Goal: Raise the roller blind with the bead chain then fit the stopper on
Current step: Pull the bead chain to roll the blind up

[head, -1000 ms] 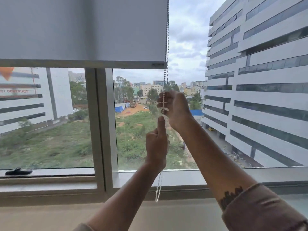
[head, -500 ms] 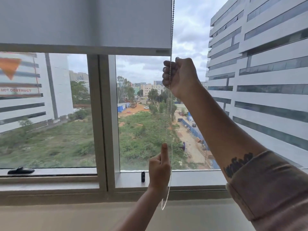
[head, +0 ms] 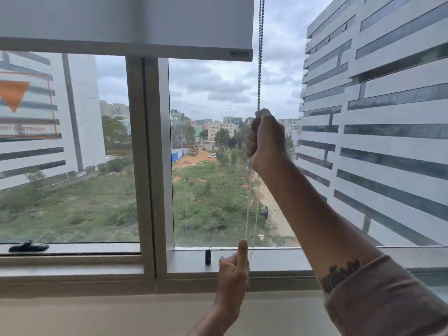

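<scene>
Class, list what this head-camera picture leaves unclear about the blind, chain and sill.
- Roller blind: its roller and chain drive are cut off by the top edge.
- Bead chain: hidden inside the right hand and behind the left hand.
- Small dark object on the sill: too small to identify.

We see a grey metal window frame [head: 148, 166] with a vertical mullion, and a beige sill [head: 97, 314] below. A black window handle [head: 28, 246] lies at lower left. Outside: white banded office building [head: 388, 117] right, green scrubby lot [head: 213, 204], overcast grey sky [head: 218, 86]. Flat daylight.
</scene>
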